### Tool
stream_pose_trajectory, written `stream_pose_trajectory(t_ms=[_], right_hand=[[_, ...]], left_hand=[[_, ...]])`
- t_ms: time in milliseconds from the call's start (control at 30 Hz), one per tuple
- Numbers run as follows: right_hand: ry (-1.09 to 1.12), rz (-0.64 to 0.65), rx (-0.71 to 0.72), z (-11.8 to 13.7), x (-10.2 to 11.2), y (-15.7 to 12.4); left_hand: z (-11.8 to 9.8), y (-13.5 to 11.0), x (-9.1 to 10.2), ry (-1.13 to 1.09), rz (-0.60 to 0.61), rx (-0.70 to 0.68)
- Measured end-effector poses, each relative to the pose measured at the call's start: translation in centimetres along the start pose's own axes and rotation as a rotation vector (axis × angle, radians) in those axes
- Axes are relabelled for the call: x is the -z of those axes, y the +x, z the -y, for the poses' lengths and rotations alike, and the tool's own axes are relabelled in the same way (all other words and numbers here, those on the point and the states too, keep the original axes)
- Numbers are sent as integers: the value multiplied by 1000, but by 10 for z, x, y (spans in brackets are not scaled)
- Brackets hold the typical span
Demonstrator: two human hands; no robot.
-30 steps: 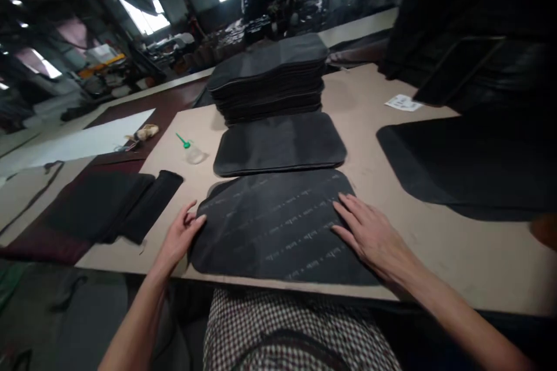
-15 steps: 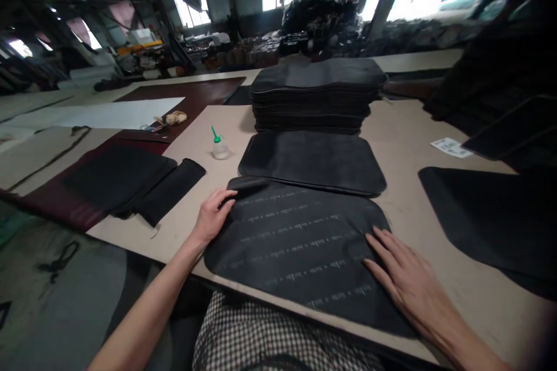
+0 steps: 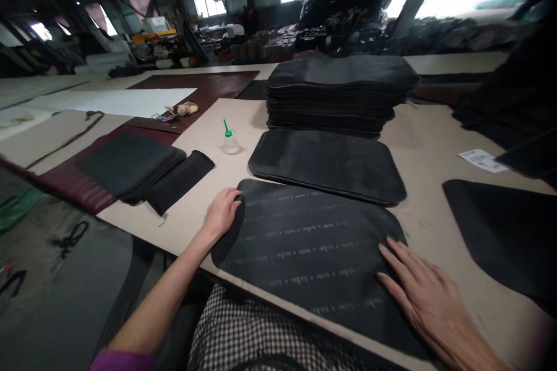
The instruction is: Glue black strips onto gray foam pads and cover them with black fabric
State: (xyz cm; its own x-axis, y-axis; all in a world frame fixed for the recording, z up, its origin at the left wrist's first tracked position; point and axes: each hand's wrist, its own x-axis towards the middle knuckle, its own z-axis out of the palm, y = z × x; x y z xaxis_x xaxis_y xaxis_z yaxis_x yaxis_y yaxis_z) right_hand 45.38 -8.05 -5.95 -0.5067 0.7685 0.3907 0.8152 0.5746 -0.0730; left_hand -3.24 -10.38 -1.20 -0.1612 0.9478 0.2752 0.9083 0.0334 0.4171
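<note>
A black rounded panel (image 3: 300,255) printed with rows of pale lettering lies flat before me at the table's near edge. My left hand (image 3: 223,211) touches its upper left corner, fingers slightly bent and thumb a little apart. Across its right edge lies my right hand (image 3: 424,284), fingers outstretched and apart, holding nothing. Just beyond, a low pile of similar black panels (image 3: 326,162) shows no lettering. Behind that rises a tall stack of black panels (image 3: 335,95).
A clear squeeze bottle with a green nozzle (image 3: 230,142) stands left of the piles. Folded black pieces (image 3: 130,162) lie farther left on dark red material. To the right are another black panel (image 3: 509,232) and a white printed paper (image 3: 482,160).
The view has swung a little left, so things appear farther right. The printed panel lies smoother at its upper left corner. Both hands stay at its edges.
</note>
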Motion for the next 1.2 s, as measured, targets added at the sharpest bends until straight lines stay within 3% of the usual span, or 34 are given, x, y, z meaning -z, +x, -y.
stream_pose_trajectory(t_ms=[100, 200, 267, 367, 433, 500, 600, 700, 1067, 1200], right_hand=[[0, 39, -11, 0, 1, -1], [7, 56, -22, 0, 1, -2], [11, 66, -33, 1, 1, -2], [22, 85, -49, 1, 2, -1], [36, 100, -48, 2, 3, 0], [42, 107, -52, 2, 3, 0], [47, 108, -56, 2, 2, -1], [51, 112, -67, 1, 2, -1], [41, 204, -87, 12, 17, 4], [151, 226, -166, 5, 26, 10]], left_hand=[[-10, 0, 6, 48, -25, 41], [-43, -10, 12, 157, -60, 33], [-77, -23, 11, 185, -1, -95], [-127, -48, -1, 87, 236, -429], [-149, -62, -13, 57, 357, -572], [-157, -70, -23, 80, 400, -589], [-146, -73, -29, 129, 385, -505], [-123, -72, -24, 170, 336, -418], [-2, -68, 28, 413, 303, 31], [9, -55, 38, 476, 152, 82]])
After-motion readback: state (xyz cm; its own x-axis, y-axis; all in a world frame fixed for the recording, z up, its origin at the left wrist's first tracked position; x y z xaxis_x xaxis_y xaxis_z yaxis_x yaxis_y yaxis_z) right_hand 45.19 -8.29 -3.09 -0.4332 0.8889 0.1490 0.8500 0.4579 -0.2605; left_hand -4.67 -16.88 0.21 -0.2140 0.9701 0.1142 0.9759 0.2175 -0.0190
